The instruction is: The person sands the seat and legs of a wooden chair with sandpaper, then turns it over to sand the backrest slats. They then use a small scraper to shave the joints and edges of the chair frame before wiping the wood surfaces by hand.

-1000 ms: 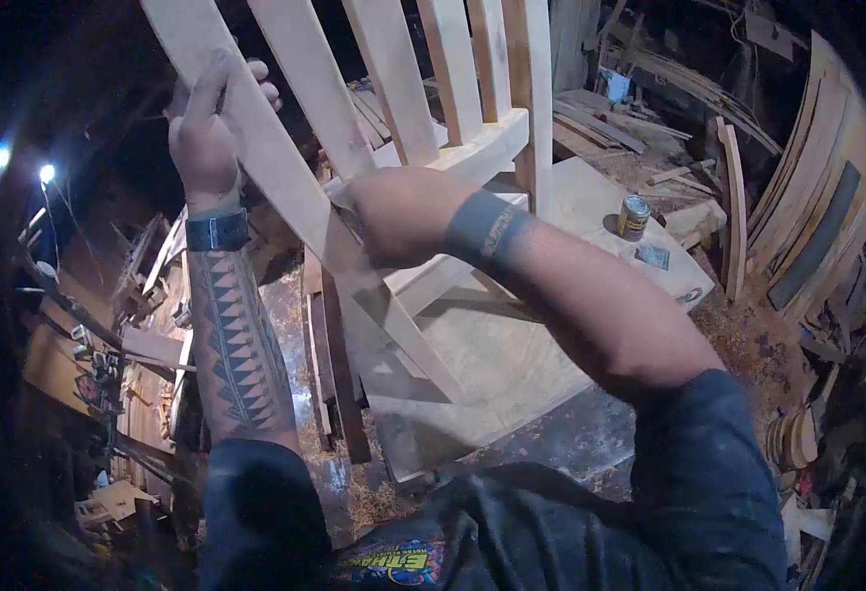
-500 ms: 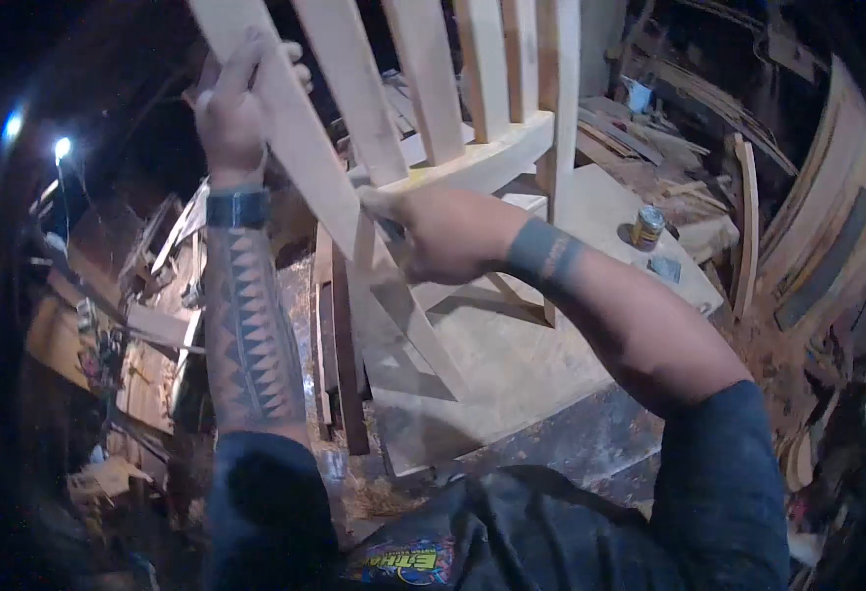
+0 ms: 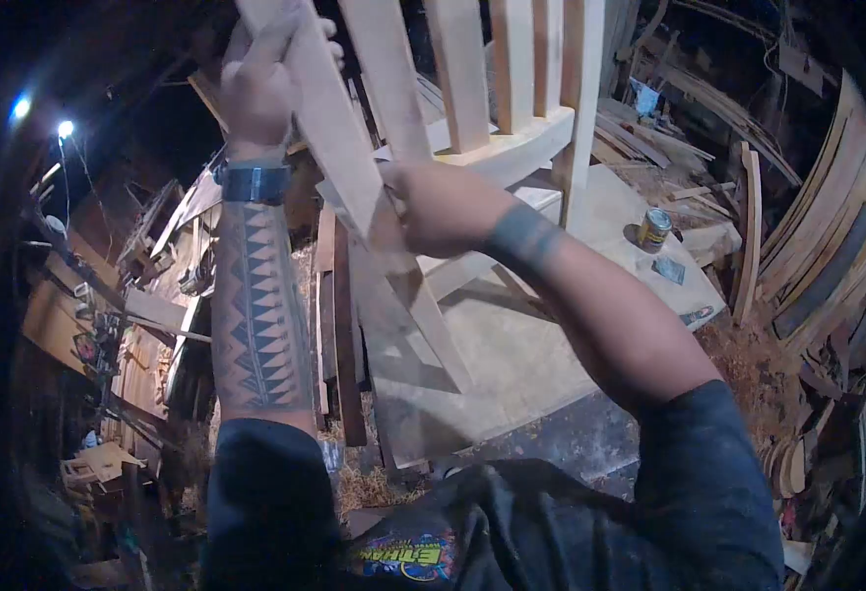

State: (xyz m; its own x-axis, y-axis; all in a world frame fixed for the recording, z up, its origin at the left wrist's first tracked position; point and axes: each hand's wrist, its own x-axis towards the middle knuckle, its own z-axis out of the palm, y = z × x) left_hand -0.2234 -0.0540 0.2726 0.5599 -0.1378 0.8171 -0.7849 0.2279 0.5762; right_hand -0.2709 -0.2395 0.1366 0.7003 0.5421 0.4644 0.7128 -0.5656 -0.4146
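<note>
A pale wooden chair point(image 3: 510, 148) with several upright back slats stands on a light board in front of me. My left hand point(image 3: 260, 94) is wrapped round the upper part of its near side post point(image 3: 329, 108). Lower down, my right hand point(image 3: 443, 209) is closed against the same post, beside the curved rail that joins the slats. Whether its fingers hold the post or something small cannot be made out.
A small can point(image 3: 654, 229) and a bluish scrap point(image 3: 668, 270) lie on the board point(image 3: 541, 379) at the right. Curved planks point(image 3: 832, 207) lean at the far right. Wood pieces and clutter fill the left side, with a lit lamp point(image 3: 65, 129) above.
The chair, both hands and the surroundings appear slightly shifted in the view. My right hand has turned a little against the post, while my left hand keeps its grip.
</note>
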